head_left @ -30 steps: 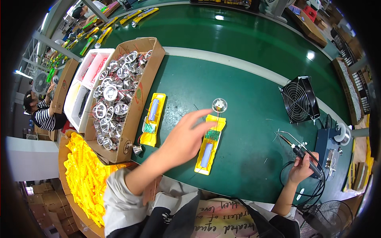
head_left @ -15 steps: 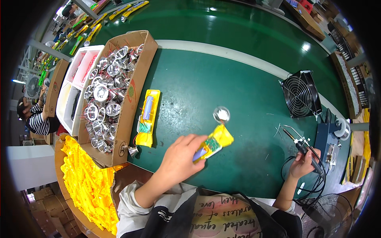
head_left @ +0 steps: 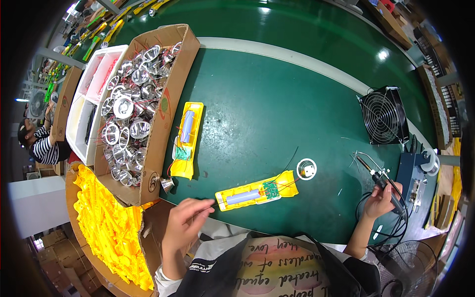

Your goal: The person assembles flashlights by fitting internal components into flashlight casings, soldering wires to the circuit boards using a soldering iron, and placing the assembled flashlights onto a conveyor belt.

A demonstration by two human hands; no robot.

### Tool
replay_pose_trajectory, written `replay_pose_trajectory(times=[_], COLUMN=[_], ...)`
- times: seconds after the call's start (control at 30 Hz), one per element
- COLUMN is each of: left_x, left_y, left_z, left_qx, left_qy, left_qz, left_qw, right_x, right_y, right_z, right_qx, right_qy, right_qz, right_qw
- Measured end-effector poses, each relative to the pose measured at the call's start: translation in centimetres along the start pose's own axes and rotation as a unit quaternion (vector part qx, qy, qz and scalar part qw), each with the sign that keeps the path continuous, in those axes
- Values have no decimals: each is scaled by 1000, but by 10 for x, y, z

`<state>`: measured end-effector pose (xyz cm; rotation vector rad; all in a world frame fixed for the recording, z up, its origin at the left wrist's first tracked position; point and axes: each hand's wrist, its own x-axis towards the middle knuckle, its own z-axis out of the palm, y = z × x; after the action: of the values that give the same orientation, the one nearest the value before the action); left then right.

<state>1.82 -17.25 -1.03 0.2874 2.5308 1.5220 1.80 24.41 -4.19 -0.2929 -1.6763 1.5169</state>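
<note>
A yellow flashlight housing [head_left: 292, 190] lies on the green table in front of me, holding a blue cylindrical battery [head_left: 243, 197] and a green circuit board [head_left: 271, 189]. Thin wires run from the board to a round silver reflector [head_left: 307, 169] beyond its right end. At the housing's left end, my left hand [head_left: 187, 222] has thumb and fingertips pinched together; whatever is between them is too small to name. On the right, my right hand [head_left: 380, 200] grips a soldering iron [head_left: 380, 181] by its dark handle, tip pointing up and left.
A second yellow housing [head_left: 198, 116] with battery and board lies farther left. Beside it stands a cardboard box [head_left: 170, 99] of silver reflectors, and a white tray [head_left: 79, 114]. Yellow parts [head_left: 106, 227] fill a bin. A black fan [head_left: 383, 116] and a blue soldering station [head_left: 408, 173] stand right.
My left hand has released the housing and drawn back left. The housing now lies flatter on the table, with the reflector nearer and farther right. The right hand keeps the soldering iron.
</note>
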Motion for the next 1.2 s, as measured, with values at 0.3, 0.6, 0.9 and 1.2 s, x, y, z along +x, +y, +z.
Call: replay_pose_trajectory(times=[0.3, 0.6, 0.9, 1.2], left_x=[6, 21, 24, 23], left_y=[6, 1, 0, -2], left_z=[31, 83, 95, 97], left_qx=[90, -24, 69, 92], left_qy=[70, 190, 228, 232], left_qz=[70, 201, 200, 192], left_qw=[991, 961, 950, 949], right_x=[-2, -5, -12, -21], right_y=[-6, -15, -18, -33], right_z=[12, 17, 19, 18], right_qx=[43, 56, 61, 64], right_qy=[-47, -94, -64, -83], right_qz=[88, 89, 102, 135], right_qw=[994, 990, 991, 985])
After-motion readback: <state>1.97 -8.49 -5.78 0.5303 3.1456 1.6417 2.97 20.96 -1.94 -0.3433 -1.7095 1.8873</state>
